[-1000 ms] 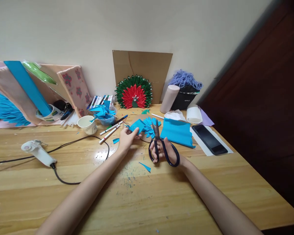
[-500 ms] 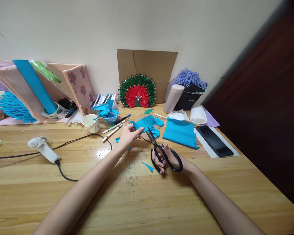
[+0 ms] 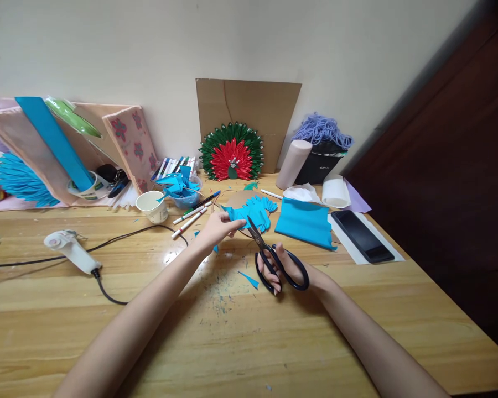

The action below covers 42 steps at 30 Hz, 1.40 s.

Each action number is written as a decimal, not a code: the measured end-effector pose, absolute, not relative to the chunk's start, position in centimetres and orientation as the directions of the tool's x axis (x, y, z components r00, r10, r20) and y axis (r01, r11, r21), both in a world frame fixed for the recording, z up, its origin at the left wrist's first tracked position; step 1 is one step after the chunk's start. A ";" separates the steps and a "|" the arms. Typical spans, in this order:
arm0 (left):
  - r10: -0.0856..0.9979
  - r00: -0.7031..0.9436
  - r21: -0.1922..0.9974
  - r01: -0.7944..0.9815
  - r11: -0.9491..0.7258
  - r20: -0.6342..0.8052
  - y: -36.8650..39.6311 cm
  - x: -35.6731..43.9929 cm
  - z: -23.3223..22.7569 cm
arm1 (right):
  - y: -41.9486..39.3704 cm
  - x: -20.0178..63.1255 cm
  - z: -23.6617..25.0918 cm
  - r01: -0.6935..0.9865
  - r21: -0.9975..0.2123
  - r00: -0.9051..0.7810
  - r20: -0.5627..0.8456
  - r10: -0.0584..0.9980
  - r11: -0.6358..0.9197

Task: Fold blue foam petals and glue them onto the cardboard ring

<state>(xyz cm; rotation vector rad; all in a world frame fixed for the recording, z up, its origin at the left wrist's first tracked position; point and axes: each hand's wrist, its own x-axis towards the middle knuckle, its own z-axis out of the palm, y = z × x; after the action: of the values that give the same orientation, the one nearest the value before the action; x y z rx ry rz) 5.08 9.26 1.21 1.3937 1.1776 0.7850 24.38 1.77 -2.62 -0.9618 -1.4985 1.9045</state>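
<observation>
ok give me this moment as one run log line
left grip: holds blue piece | right grip: holds scissors, slightly open | nearby: blue sheet, phone

Left hand [image 3: 219,228] pinching blue paper [image 3: 239,217]. Right hand [image 3: 279,266] gripping black-handled scissors [image 3: 262,242], pointing toward left hand. Blue scrap [image 3: 249,279] left of right hand. Blue sheet [image 3: 302,223] beyond right hand; phone [image 3: 362,236] farther right. White cup [image 3: 153,209] left of left hand.

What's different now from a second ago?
The scissors have swung: their tips pointed away from the person and now lean left, toward the blue paper. The paper has shifted too; how is hard to tell against the blue petals. Nothing was let go: the right hand still holds the scissors, the left hand the paper. The phone and peacock stayed put.
</observation>
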 end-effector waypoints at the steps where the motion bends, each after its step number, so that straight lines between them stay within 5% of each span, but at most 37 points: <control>1: 0.946 0.285 0.971 0.223 0.092 -0.154 9.3 5.1 1.2 | 1.8 24.4 -2.7 0.020 -0.969 -0.610 -0.208 0.764 -0.247; 33: 0.896 0.401 0.981 0.110 0.162 -0.193 9.7 4.4 0.8 | 2.2 23.8 -3.0 0.061 -0.976 -0.570 -0.206 0.795 -0.209; 42: 0.885 0.400 0.966 0.195 0.171 -0.237 9.7 4.5 0.7 | 1.8 23.6 -3.5 -0.004 -0.961 -0.600 -0.218 0.769 -0.276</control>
<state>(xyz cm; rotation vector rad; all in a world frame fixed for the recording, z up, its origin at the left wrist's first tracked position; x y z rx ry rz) 4.54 9.67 0.68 1.3356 1.0816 0.6591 23.61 1.83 -3.47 -0.9594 -1.4489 1.9263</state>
